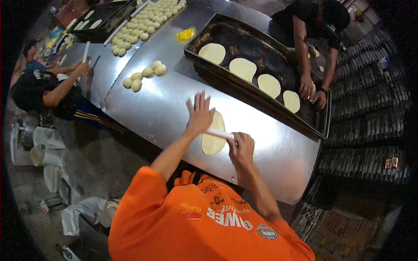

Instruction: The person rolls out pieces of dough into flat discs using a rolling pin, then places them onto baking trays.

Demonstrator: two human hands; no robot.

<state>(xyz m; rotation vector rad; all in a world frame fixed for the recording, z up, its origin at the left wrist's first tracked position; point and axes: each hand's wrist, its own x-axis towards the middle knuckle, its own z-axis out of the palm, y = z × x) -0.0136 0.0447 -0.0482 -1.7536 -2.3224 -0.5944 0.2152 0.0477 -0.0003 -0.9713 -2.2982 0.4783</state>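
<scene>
A flat oval of dough (213,141) lies on the metal table in front of me. Across it rests a white rolling pin (220,134). My right hand (242,148) is wrapped round the pin's right end. My left hand (200,114) has its fingers spread, with the palm over the pin's left end and the upper left edge of the dough; whether the palm touches the pin is hidden.
Dough balls (142,76) sit at the table's left, with many more (146,26) behind. Beyond my hands stands a black tray (261,108) with flat dough rounds (269,85); a co-worker's hands (314,93) are at its right end. Another person (41,93) rolls at left.
</scene>
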